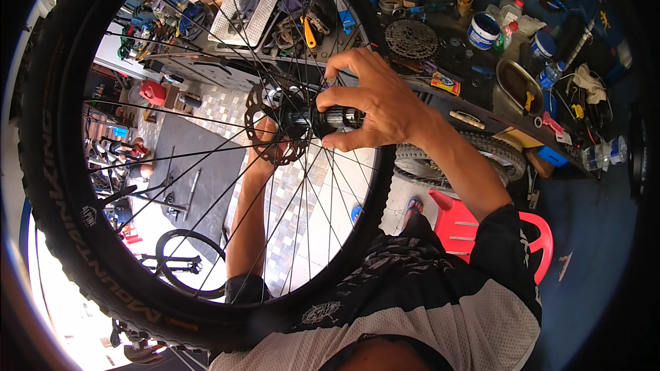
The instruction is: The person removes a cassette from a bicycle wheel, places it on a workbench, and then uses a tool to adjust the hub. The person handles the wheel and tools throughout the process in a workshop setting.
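A large bicycle wheel with a black knobby tire (58, 158) stands up in front of me, leaning close to my body. At its centre is the black wheel hub (299, 120) with thin black spokes and a disc brake rotor (251, 113) on its left side. My left hand (267, 141) is at the rotor-side end of the hub, closed there, its fingers partly hidden behind the rotor. With thumb and fingers curled around the hub's other end, the dark metal freehub body (340, 119), my right hand (381, 99) grips it from the right.
A cluttered workbench runs along the back, with a white basket (247, 7), a sprocket cassette (411, 39), a blue-and-white tub (483, 31) and a metal tray (518, 88). A red plastic chair (454, 230) stands at right, near another tire (495, 154). A bike wheel (165, 261) is at lower left.
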Tool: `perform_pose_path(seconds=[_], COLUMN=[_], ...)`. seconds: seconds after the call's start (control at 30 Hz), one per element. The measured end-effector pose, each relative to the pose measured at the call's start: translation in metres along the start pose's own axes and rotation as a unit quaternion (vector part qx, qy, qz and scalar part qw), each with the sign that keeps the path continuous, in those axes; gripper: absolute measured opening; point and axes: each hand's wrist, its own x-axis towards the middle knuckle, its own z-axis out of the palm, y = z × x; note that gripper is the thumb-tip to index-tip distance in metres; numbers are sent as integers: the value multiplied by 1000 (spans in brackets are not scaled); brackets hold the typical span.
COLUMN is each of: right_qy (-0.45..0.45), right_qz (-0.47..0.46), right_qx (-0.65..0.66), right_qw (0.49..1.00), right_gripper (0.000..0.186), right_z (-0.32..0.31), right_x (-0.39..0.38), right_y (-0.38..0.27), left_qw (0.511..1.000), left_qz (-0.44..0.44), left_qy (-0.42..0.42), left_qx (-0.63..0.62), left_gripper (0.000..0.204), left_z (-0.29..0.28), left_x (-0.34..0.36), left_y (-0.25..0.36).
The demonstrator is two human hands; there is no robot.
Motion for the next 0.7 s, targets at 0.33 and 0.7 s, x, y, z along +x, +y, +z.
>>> perform_pose_path(seconds=[0.33,0.7], right_qy=[45,53], right_qz=[80,161], right_qx=[0,47], right_qw=[996,984], right_gripper=[48,41], right_z=[8,19], right_x=[-9,-11], right_y=[-18,-31], left_qw=[1000,1000], left_qz=[3,7], left_qy=[1,-1], left_qx=[2,-2], left_gripper=[31,29], left_z=[-1,0], left_x=[3,4], left_y=[1,-4])
